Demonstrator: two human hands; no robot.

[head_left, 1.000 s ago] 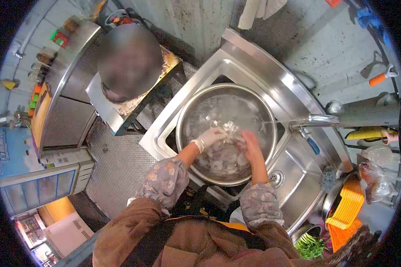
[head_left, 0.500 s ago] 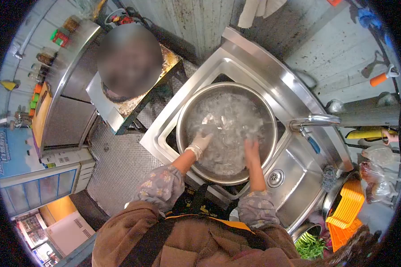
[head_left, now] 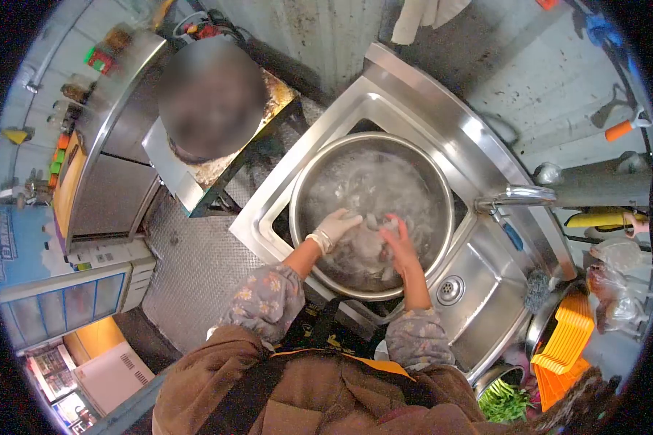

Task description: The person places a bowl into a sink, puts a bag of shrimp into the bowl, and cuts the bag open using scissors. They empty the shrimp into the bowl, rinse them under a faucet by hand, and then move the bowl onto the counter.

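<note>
A large steel pot [head_left: 302,190] stands in the left basin of a steel sink [head_left: 442,123], filled with water and pale pieces of food [head_left: 384,188]. My left hand [head_left: 335,227], in a white glove, and my bare right hand [head_left: 397,244] are together over the near side of the pot. Both close on a wet clump of the pale food [head_left: 368,238] lifted between them. What exactly the pieces are is too blurred to tell.
A tap [head_left: 516,194] reaches over the sink from the right. The right basin has a drain [head_left: 448,289]. Orange trays [head_left: 562,341] in a steel bowl and green vegetables [head_left: 502,400] sit at lower right. A small metal stand [head_left: 189,181] is at left.
Half a second ago both hands were spread apart, low in the water. They have come together and lifted a clump of the food, much as they held it one second ago.
</note>
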